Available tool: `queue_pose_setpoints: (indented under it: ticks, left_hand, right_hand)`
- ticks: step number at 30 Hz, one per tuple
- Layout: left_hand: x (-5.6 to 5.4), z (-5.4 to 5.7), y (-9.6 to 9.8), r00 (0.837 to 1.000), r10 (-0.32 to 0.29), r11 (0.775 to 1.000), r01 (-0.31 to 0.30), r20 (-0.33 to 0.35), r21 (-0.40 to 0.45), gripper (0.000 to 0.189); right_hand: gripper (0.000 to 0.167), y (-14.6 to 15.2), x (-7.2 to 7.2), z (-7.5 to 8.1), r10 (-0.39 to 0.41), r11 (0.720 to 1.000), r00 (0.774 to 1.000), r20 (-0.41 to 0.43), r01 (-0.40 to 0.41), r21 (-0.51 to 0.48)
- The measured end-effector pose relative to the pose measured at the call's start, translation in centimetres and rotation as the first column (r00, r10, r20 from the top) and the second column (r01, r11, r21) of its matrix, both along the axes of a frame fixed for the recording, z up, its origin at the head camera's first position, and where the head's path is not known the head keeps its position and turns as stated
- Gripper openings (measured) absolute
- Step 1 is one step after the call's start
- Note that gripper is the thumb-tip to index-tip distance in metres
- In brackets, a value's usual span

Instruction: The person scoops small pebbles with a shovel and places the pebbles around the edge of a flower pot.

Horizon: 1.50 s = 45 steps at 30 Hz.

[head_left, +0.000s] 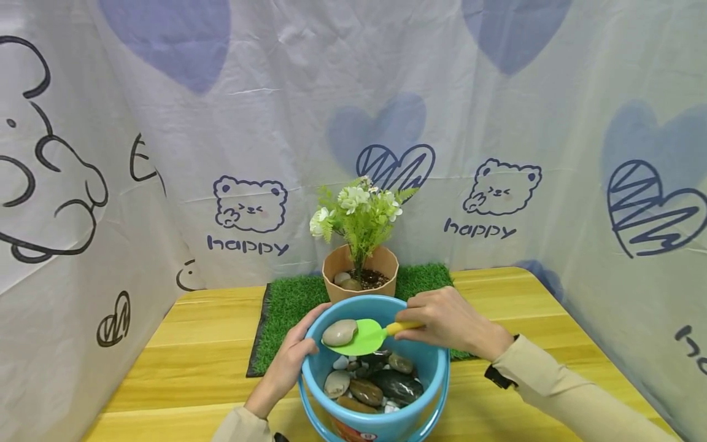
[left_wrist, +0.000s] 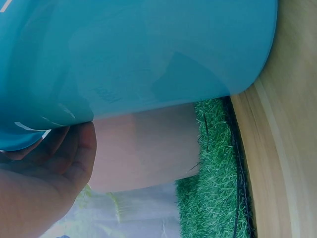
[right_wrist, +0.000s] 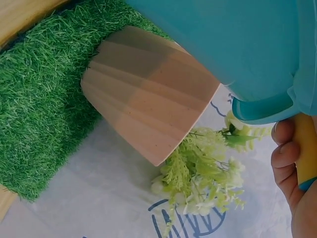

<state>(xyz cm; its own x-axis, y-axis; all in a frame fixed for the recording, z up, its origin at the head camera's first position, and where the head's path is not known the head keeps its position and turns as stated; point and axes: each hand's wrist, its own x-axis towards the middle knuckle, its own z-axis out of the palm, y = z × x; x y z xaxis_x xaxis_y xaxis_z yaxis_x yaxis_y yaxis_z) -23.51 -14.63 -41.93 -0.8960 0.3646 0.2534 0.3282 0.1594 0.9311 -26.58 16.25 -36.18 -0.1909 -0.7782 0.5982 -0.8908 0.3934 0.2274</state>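
Observation:
My right hand grips the yellow handle of a toy shovel above the blue bucket. On the shovel's green blade lies a smooth beige stone, near the bucket's left inner wall. My left hand holds the bucket's left rim, its fingers along the outside in the left wrist view. Inside the bucket are several stones, among them a dark one and a brown one. In the right wrist view, fingers wrap the yellow handle; the blade is hidden there.
Behind the bucket, a tan flowerpot with white flowers stands on a green turf mat. It holds dark soil and a couple of stones. The wooden table is bordered by a printed white cloth at the back and sides.

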Motion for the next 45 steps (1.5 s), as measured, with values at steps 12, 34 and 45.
queue_pose_setpoints:
  ticks: [12, 34, 45]
  left_hand:
    - [0.1, 0.1, 0.2, 1.000, 0.021, 1.000, -0.021, 0.009, 0.002, 0.075]
    - [0.2, 0.3, -0.1, 1.000, -0.002, 1.000, 0.001, 0.029, 0.015, 0.075]
    - [0.0, 0.0, 0.1, 1.000, -0.008, 1.000, 0.008, -0.007, 0.015, 0.076]
  right_hand:
    - [0.015, 0.5, 0.1, -0.2, -0.029, 0.998, 0.999, -0.019, 0.028, -0.055]
    - [0.022, 2.0, 0.5, 0.5, -0.087, 0.989, 0.996, 0.001, 0.087, -0.120]
    - [0.021, 2.5, -0.2, 1.5, -0.127, 0.981, 0.991, -0.029, 0.121, -0.153]
